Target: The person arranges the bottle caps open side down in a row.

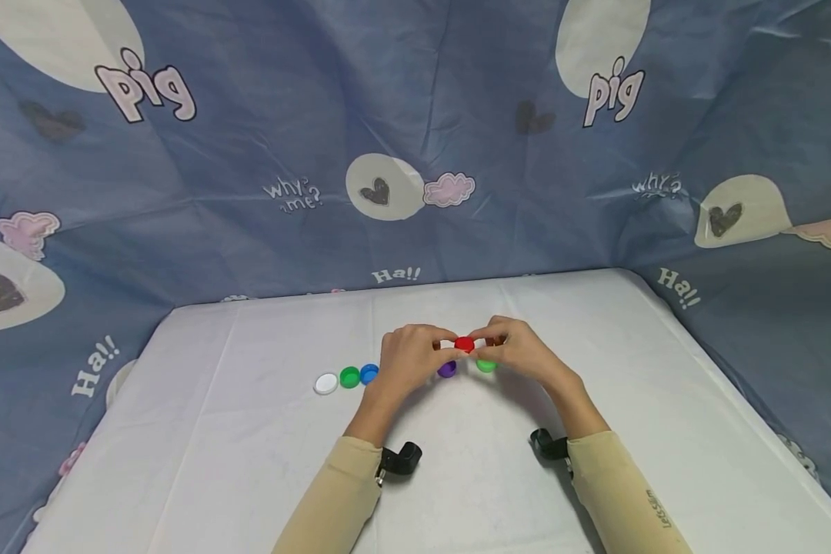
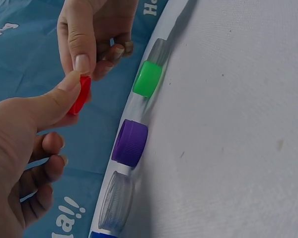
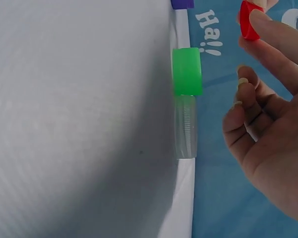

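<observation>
A red bottle cap [image 1: 465, 344] is held up between both hands above the white cloth. My left hand [image 1: 410, 355] pinches one side of it with thumb and forefinger, and my right hand [image 1: 519, 348] pinches the opposite side. In the left wrist view the red cap [image 2: 81, 95] shows edge-on at the two thumbs, the other fingers loosely curled. Below the hands lie a purple cap [image 1: 447, 369] and a light green cap [image 1: 487, 365]. A clear cap [image 3: 186, 126] sits beside the light green one in the right wrist view.
To the left of the hands, a white cap [image 1: 325, 384], a green cap [image 1: 349, 377] and a blue cap [image 1: 369, 374] form a row. Another clear cap [image 2: 116, 201] lies by the purple one. A blue printed curtain [image 1: 305, 254] hangs behind the white-covered table [image 1: 249, 469].
</observation>
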A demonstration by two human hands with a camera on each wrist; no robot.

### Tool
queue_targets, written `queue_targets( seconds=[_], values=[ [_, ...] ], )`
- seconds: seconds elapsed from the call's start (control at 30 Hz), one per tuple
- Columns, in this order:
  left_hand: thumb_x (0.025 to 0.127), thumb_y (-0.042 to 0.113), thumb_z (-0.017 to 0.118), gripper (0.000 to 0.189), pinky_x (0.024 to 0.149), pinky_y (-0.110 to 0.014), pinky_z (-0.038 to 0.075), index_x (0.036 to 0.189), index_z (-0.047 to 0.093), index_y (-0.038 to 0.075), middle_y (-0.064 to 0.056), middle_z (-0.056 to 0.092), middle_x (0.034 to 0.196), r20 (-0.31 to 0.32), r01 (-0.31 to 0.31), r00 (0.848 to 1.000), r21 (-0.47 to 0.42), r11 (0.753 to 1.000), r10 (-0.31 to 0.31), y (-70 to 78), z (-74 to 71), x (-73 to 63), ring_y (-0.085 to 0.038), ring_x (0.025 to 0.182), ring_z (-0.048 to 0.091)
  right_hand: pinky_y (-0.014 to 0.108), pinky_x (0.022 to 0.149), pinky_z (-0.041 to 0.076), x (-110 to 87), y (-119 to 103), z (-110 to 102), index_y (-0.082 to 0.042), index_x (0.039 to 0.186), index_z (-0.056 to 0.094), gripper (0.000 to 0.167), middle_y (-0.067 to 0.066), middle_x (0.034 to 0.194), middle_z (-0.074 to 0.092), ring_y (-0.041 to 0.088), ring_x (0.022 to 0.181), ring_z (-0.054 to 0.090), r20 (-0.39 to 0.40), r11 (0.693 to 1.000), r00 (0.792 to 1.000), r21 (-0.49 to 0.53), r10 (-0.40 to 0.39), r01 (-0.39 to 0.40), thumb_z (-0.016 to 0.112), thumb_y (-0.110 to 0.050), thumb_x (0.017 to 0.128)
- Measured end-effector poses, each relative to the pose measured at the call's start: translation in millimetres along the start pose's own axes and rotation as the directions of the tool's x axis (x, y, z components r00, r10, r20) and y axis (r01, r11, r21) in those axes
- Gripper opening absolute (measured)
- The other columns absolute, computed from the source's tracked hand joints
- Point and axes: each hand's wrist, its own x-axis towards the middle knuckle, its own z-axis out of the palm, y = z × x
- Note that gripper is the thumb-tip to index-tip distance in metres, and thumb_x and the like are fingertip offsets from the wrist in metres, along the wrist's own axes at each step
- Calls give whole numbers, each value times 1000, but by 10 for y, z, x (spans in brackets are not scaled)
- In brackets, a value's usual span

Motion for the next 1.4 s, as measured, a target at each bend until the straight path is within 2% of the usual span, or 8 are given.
queue_targets(
  seconds=[0.3, 0.47, 0.6, 0.7, 0.97, 1.13, 1.4],
  values=[
    [83, 55, 74, 27, 51, -28, 36, 101, 79, 35, 15, 55, 59, 73, -49, 996, 43, 998, 46, 32, 26, -6, -6, 58, 49, 27, 62, 41, 0, 17, 35, -12, 110, 77, 29, 3, 82, 56, 18, 71, 48, 15, 997, 999, -59, 51, -50, 79, -18, 82],
    [83, 55, 74, 27, 52, -28, 36, 101, 79, 35, 16, 62, 64, 102, -39, 994, 71, 997, 32, 75, 62, -8, -8, 59, 52, 26, 61, 41, 4, 17, 47, -12, 111, 77, 30, 2, 82, 58, 16, 70, 50, 32, 989, 999, -145, 30, -25, 80, -19, 82],
    [83, 54, 74, 26, 51, -29, 37, 99, 79, 34, 14, 73, 78, 110, -30, 994, 101, 994, 19, 96, 106, -13, -10, 62, 57, 27, 61, 40, 7, 10, 61, -14, 112, 77, 30, 1, 82, 58, 15, 69, 49, 49, 974, 998, -223, 47, -35, 80, -20, 82],
    [83, 53, 75, 25, 51, -30, 38, 97, 80, 33, 12, 76, 85, 109, -27, 994, 112, 993, 15, 110, 130, -23, -12, 64, 60, 27, 61, 39, 9, -4, 73, -15, 111, 78, 30, 1, 82, 58, 15, 69, 49, 49, 963, 997, -267, 62, -47, 80, -20, 82],
    [82, 53, 75, 26, 51, -30, 38, 91, 80, 30, 10, 74, 79, 135, -23, 991, 125, 992, 6, 130, 194, -54, -12, 60, 57, 27, 60, 36, 3, -38, 118, -17, 106, 79, 25, -1, 84, 55, 15, 69, 46, 57, 909, 995, -412, 88, -57, 80, -23, 81],
    [82, 54, 76, 25, 50, -30, 37, 89, 79, 30, 10, 72, 76, 137, -15, 990, 142, 990, -5, 140, 219, -62, -11, 58, 55, 27, 58, 35, 2, -52, 137, -18, 105, 80, 25, -1, 83, 53, 15, 68, 46, 54, 892, 994, -446, 100, -66, 81, -24, 81],
    [81, 55, 76, 25, 49, -29, 36, 95, 79, 34, 11, 73, 80, 153, -9, 988, 154, 988, -15, 128, 217, -58, -10, 58, 53, 27, 59, 35, 5, -35, 156, -17, 106, 79, 27, -1, 82, 52, 15, 69, 44, 55, 887, 995, -459, 85, -51, 81, -26, 81]
  ],
)
